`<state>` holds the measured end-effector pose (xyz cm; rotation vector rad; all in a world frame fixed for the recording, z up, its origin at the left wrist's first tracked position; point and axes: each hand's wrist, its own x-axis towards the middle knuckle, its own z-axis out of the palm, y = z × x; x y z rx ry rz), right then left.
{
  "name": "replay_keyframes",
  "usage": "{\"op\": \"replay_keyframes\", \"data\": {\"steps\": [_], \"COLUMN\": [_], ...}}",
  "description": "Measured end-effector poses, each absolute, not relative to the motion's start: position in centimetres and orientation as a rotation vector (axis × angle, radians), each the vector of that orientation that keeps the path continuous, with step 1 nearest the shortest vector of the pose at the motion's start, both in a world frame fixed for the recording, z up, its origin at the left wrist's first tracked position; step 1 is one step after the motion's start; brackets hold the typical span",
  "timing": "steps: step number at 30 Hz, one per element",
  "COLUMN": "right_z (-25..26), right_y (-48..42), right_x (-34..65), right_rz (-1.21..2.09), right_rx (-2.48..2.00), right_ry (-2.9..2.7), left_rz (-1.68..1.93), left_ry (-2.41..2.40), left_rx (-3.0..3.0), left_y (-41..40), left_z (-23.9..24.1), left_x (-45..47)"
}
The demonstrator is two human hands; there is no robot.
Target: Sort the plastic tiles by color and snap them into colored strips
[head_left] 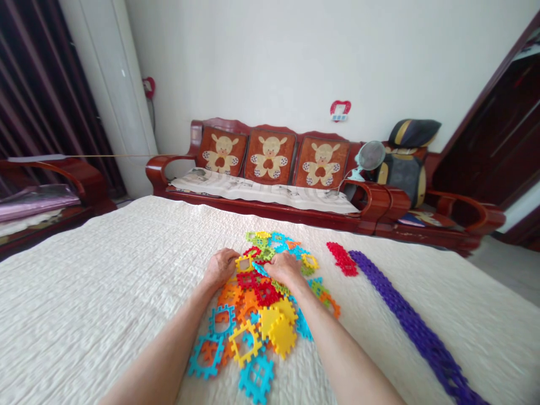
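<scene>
on the quilted bed cover [105, 292]: two hands in loose tiles

at the far end of the tile heap [257, 326], the left hand [220, 267] and right hand [286, 267] flank a yellow frame tile [243, 262], fingers curled down; whether either grips it cannot be told. joined pieces lie apart to the right, likely kept clear of loose ones: a red strip [342, 259] and a purple chain [415, 320]. no box or tray shows.

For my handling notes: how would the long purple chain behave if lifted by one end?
Made of many joined tiles lying in a curve, the purple chain would probably bend at its joints. Thin open plastic suggests it is light. Flat on the quilted cover, it should not roll.
</scene>
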<state>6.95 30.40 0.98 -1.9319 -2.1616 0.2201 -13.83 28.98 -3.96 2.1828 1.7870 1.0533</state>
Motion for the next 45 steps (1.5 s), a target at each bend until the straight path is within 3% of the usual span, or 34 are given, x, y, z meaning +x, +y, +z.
{"op": "replay_keyframes", "data": {"steps": [6, 15, 18, 25, 37, 45], "right_z": [1.2, 1.8, 1.8, -0.3, 0.2, -0.3], "right_y": [30.3, 29.3, 28.1, 25.5, 25.0, 25.1], "right_x": [7.7, 13.8, 17.2, 23.2, 26.0, 24.7], "right_rz": [0.418, 0.739, 0.634, -0.196, 0.496, 0.266], "right_rx": [-1.853, -1.363, -1.382, -1.704, -1.709, -1.874], "right_ry": [-2.02, -1.718, -1.7, -1.79, -1.828, -1.924], "left_rz": [1.054, 1.038, 1.032, 0.98, 0.943, 0.937], "left_ry": [1.8, 1.804, 1.805, 1.823, 1.871, 1.886], "left_rx": [2.176, 2.195, 2.185, 2.165, 2.18, 2.184], "left_y": [29.0, 29.0, 28.9, 28.9, 29.0, 28.9], "left_z": [-4.0, -3.9, -3.9, -3.7, -3.8, -3.5], "left_x": [-13.8, -13.9, -14.0, -13.9, -14.0, -14.0]}}
